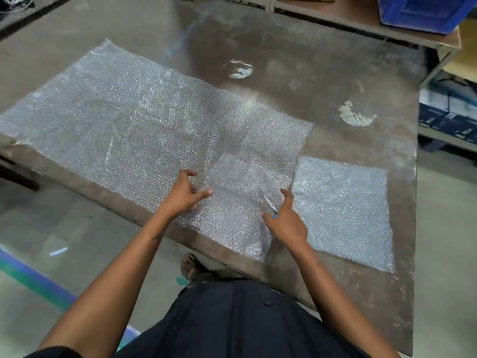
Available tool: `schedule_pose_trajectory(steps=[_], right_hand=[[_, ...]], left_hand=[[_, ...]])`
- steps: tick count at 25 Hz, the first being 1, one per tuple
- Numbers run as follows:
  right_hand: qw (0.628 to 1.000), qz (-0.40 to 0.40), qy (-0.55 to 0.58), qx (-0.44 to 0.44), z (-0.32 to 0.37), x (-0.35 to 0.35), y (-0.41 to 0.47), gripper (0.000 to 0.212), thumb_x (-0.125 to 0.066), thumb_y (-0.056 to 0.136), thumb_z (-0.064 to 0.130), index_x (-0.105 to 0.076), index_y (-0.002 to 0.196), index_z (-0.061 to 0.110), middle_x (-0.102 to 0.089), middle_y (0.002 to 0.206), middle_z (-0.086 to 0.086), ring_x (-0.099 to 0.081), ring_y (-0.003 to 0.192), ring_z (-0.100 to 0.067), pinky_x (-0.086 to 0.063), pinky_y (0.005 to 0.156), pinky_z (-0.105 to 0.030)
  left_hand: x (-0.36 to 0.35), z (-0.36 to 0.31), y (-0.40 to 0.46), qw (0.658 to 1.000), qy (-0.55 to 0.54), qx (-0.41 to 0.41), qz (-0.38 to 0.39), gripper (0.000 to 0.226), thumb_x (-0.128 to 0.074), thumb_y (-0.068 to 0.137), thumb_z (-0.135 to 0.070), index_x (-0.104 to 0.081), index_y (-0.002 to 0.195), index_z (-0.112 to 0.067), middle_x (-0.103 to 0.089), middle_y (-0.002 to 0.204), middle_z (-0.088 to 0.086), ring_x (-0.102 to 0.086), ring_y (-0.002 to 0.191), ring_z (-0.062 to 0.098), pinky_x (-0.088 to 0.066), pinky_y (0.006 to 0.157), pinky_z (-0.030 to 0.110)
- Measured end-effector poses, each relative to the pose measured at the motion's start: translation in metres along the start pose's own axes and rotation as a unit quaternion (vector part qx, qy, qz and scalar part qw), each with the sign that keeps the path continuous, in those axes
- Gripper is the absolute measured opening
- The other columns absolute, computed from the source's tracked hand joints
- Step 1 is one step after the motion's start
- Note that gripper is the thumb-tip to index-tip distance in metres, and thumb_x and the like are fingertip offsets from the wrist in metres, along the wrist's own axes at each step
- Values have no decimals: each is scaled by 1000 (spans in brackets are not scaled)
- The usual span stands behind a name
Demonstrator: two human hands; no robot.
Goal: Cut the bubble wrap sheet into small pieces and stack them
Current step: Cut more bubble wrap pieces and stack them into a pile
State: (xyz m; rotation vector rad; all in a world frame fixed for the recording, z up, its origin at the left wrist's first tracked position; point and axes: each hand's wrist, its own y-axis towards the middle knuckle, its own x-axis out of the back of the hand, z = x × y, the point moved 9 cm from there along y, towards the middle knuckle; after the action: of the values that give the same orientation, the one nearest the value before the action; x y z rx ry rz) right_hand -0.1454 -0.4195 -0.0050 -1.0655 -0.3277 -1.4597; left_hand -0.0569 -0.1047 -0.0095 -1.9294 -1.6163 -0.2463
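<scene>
A large bubble wrap sheet (134, 125) lies spread flat across the left and middle of a worn brown surface (335, 73), its left end reaching the surface's left edge and its near edge running along the front edge by the person. The right end of the sheet looks folded or doubled over itself, giving a denser patch (245, 182) between the two hands. Just to the right of the sheet, with a narrow gap of bare surface at the far end, a separate cut piece of bubble wrap (343, 210) lies flat near the front right part of the surface.

The left hand (184, 195) rests on the sheet near its front edge, fingers spread and bent like a claw, fingertips pressing down on the wrap without closing round it. The right hand (285, 218) is at the sheet's right edge, its fingers curled round a pair of scissors (271, 206) with a blue handle. The metal blades point away from the person and up to the left over the wrap, while the index finger stretches forward along the sheet's right edge. Whether the blades are parted cannot be told.

Two pale scraped patches mark the bare surface beyond the sheet. A blue crate (423, 11) sits on a shelf at the upper right, and a sandalled foot (192, 267) shows on the floor below the front edge.
</scene>
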Motion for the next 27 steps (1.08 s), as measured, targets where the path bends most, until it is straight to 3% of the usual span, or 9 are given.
schedule_pose_trajectory(steps=[4, 7, 9, 11, 14, 18, 21, 23, 27], right_hand=[[999, 35, -7, 14, -4, -2, -12, 80, -64, 97, 31, -11, 158, 30, -63, 78, -2, -65, 63, -21, -42, 50, -31], [999, 15, 4, 30, -3, 2, -11, 74, -64, 96, 22, -20, 155, 31, -58, 76, 5, -59, 55, -16, -39, 45, -27], [999, 15, 4, 44, -2, 4, -13, 68, -63, 96, 21, -25, 151, 33, -51, 72, 10, -54, 52, -13, -34, 43, -24], [998, 25, -37, 52, -1, 2, -17, 61, -62, 97, 27, -27, 147, 35, -58, 73, 5, -57, 56, -14, -36, 46, -27], [992, 14, -102, 66, -1, 0, -23, 55, -60, 100, 34, -31, 147, 33, -62, 76, 5, -60, 61, -11, -36, 47, -27], [993, -3, -85, 78, 6, 7, -26, 56, -60, 101, 39, -33, 149, 31, -65, 86, 5, -58, 64, -10, -37, 51, -27], [988, -72, -116, 73, 14, 17, -20, 58, -60, 99, 27, -40, 152, 21, -60, 128, -7, -59, 86, -19, -42, 69, -32], [969, -117, -176, 130, 31, 14, -11, 56, -60, 99, 23, -46, 153, 18, -51, 141, -13, -62, 97, -23, -40, 71, -32], [941, -63, -208, 259, 52, -14, 9, 49, -52, 105, 36, -44, 154, 28, -44, 160, -10, -66, 90, -18, -49, 63, -28]], left_hand=[[-2, 6, -5, 998, 41, -36, 24, 64, -91, 81, -32, -47, 127, -34, -56, 114, 9, -61, 89, 22, -57, 74, 40], [-5, -2, -5, 996, 32, -80, 37, 44, -87, 87, -27, -62, 122, -35, -57, 122, 8, -56, 73, 22, -52, 66, 34], [-7, -6, -6, 990, 61, -113, 51, 36, -85, 89, -29, -68, 120, -33, -62, 124, 4, -56, 66, 34, -49, 61, 36], [-10, -4, -6, 980, 125, -142, 63, 35, -83, 87, -39, -68, 119, -42, -62, 121, -1, -63, 86, 37, -53, 70, 41], [-20, 6, -12, 972, 197, -112, 54, 51, -81, 88, -35, -58, 131, -50, -48, 127, 3, -50, 112, 21, -46, 95, 40], [-14, -12, -20, 954, 256, -146, -54, 60, -65, 101, -38, -40, 156, -41, -35, 159, 8, -39, 144, 28, -36, 120, 53], [-15, -15, -10, 938, 306, -146, -66, 60, -35, 110, -60, -17, 165, -45, -17, 174, -1, -23, 158, 24, -24, 126, 58], [-26, -10, 1, 932, 334, -139, -37, 66, -22, 108, -70, -6, 167, -44, -5, 176, -4, -8, 162, 20, -12, 129, 56], [-34, 1, 15, 927, 359, -109, -3, 92, -10, 99, -83, 12, 167, -26, 13, 175, 0, 9, 162, 19, 4, 130, 49]])
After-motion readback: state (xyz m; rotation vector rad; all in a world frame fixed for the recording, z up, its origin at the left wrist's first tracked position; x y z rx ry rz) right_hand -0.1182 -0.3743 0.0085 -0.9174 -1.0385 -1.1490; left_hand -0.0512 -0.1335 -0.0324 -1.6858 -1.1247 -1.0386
